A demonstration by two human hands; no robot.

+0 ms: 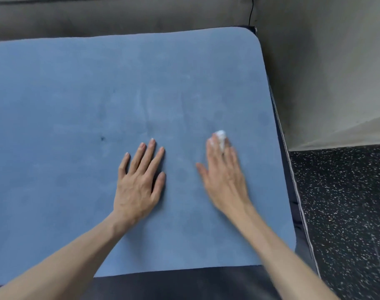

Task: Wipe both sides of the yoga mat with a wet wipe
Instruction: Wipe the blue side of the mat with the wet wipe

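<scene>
White wet wipe (220, 135) sits under the straight fingers of the right hand (224, 176), which presses it on the blue yoga mat (98, 87) — the left hand (139, 180) lies flat beside it. One side looks only partly wiped — the other side is still to do, I think.

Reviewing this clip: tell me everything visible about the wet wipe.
The wet wipe is white and crumpled into a small wad, mostly hidden beneath the fingertips of the right hand, which presses it onto the blue yoga mat towards the mat's right edge. Only its front pokes out. Motion blur hides its texture.
</scene>
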